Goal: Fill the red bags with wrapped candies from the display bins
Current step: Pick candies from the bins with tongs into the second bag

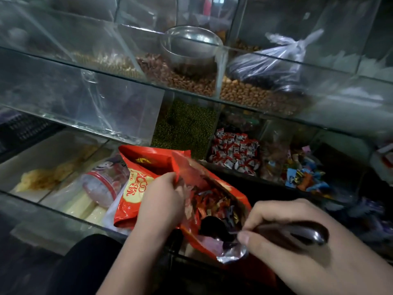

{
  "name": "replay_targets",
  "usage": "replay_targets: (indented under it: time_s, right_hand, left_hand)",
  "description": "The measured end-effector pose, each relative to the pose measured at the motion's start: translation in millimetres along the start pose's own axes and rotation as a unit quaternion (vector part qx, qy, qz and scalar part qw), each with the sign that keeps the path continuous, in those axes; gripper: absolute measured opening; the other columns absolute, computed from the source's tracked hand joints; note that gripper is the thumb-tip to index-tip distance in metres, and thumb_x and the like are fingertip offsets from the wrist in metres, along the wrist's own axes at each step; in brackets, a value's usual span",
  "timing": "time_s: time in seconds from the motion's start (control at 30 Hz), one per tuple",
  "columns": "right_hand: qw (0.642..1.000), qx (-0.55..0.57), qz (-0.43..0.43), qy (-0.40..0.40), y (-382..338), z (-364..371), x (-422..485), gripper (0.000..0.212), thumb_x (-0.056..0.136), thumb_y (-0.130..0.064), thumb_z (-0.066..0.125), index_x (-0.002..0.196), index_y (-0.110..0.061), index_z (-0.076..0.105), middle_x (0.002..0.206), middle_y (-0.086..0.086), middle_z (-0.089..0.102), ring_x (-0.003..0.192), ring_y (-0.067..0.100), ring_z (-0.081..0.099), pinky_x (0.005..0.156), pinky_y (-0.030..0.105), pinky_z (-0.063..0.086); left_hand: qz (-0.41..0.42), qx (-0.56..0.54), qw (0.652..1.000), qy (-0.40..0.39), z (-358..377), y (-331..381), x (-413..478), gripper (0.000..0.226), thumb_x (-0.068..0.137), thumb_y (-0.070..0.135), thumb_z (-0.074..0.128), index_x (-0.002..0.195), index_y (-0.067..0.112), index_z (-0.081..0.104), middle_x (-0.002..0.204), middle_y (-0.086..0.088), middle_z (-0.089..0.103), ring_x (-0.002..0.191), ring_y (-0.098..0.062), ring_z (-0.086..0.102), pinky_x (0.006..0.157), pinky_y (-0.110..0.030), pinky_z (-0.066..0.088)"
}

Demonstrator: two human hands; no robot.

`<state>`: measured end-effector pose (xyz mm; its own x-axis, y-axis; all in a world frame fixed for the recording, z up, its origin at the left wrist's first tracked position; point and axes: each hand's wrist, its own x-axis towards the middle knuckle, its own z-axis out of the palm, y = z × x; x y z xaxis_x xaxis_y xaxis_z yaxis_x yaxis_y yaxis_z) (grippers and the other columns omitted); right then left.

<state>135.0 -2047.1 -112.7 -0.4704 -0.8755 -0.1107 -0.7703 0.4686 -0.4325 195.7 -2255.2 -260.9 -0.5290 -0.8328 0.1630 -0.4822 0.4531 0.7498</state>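
Note:
An open red bag with a silver lining sits in front of me, holding several wrapped candies. My left hand pinches its far left rim and holds the mouth open. My right hand grips the handle of a dark scoop whose bowl is inside the bag's mouth. A second red bag with gold lettering lies behind my left hand. Red-and-white wrapped candies fill one glass bin. Mixed coloured candies fill the bin to its right.
Glass shelves run across above the bins. They hold green beans, peanuts, a steel bowl and a tied plastic bag. A plastic cup and pale goods lie in the left bins.

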Motion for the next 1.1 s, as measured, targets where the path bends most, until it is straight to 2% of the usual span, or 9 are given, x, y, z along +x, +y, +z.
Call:
replay_targets:
  time_s: [0.07,0.23,0.4,0.53,0.6,0.77,0.87,0.97,1.1]
  right_hand:
    - [0.992,0.062,0.032,0.109,11,15,8,0.048,0.066,-0.081,0.046,0.091,-0.047,0.069,0.070,-0.020,0.069,0.065,0.000,0.065,0.059,0.031,0.055]
    - [0.979,0.001,0.051,0.199,20,43,25,0.037,0.086,-0.069,0.046,0.089,-0.035,0.060,0.068,-0.023,0.064,0.064,-0.001,0.062,0.046,0.018,0.044]
    - [0.989,-0.022,0.045,0.139,30,68,38,0.022,0.089,-0.045,0.060,0.082,-0.026,0.053,0.059,-0.007,0.058,0.057,0.012,0.059,0.055,0.040,0.052]
    - [0.984,0.072,0.071,0.146,34,65,44,0.022,0.084,-0.049,0.059,0.083,-0.027,0.061,0.065,-0.011,0.064,0.059,0.008,0.061,0.051,0.033,0.049]
    - [0.980,0.115,0.099,0.128,38,65,43,0.019,0.086,-0.047,0.062,0.089,-0.029,0.066,0.069,-0.015,0.067,0.061,0.003,0.062,0.051,0.028,0.049]
    - [0.985,0.065,0.026,0.156,25,88,39,0.026,0.093,-0.049,0.058,0.086,-0.024,0.054,0.065,-0.009,0.063,0.062,0.009,0.061,0.052,0.028,0.046]
    - [0.993,0.013,-0.026,0.112,24,94,39,0.026,0.098,-0.048,0.052,0.087,-0.025,0.049,0.069,-0.005,0.063,0.068,0.015,0.064,0.064,0.040,0.052]
    - [0.996,-0.001,-0.053,0.078,27,92,32,0.025,0.092,-0.053,0.048,0.087,-0.029,0.052,0.067,-0.008,0.063,0.065,0.014,0.064,0.059,0.036,0.052]
    - [0.969,0.184,0.076,0.148,34,89,39,0.023,0.091,-0.047,0.065,0.083,-0.025,0.064,0.060,-0.008,0.064,0.055,0.007,0.061,0.052,0.028,0.047]
  left_hand:
    - [-0.019,0.023,1.000,0.003,-9,-6,-4,0.020,0.091,0.027,0.058,0.071,0.025,0.061,0.060,0.015,0.055,0.060,-0.004,0.053,0.051,-0.023,0.035]
    - [-0.017,0.052,0.998,-0.011,-16,-4,-20,0.006,0.090,0.030,0.062,0.093,0.027,0.059,0.082,0.009,0.062,0.086,-0.023,0.064,0.067,-0.031,0.042]
    - [0.022,-0.009,0.999,-0.036,-7,9,-32,0.066,0.094,0.021,0.058,0.151,0.033,0.027,0.139,0.001,0.054,0.123,-0.019,0.055,0.096,-0.025,0.040]
    - [0.062,-0.059,0.992,-0.095,-6,14,-42,0.086,0.092,0.019,0.052,0.148,0.063,0.004,0.137,0.004,0.056,0.108,-0.016,0.063,0.089,-0.033,0.052]
    - [0.070,-0.051,0.992,-0.094,-6,13,-43,0.087,0.091,0.016,0.052,0.146,0.067,0.006,0.133,0.008,0.056,0.104,-0.014,0.063,0.087,-0.035,0.054]
    - [0.074,0.002,0.994,-0.077,-1,-1,-40,0.063,0.085,-0.005,0.051,0.132,0.035,0.063,0.125,0.004,0.062,0.111,-0.017,0.061,0.087,-0.009,0.036]
    - [0.057,0.022,0.996,-0.067,-4,-6,-38,0.053,0.092,0.009,0.055,0.143,0.024,0.054,0.133,-0.002,0.063,0.119,-0.019,0.060,0.091,-0.013,0.037]
    - [0.043,0.023,0.997,-0.053,-6,-10,-40,0.054,0.096,0.017,0.054,0.149,0.022,0.045,0.138,-0.002,0.061,0.124,-0.020,0.057,0.090,-0.012,0.034]
    - [0.038,0.012,0.998,-0.054,-4,-10,-41,0.057,0.095,0.012,0.054,0.150,0.023,0.043,0.143,0.002,0.057,0.129,-0.016,0.054,0.100,-0.018,0.036]
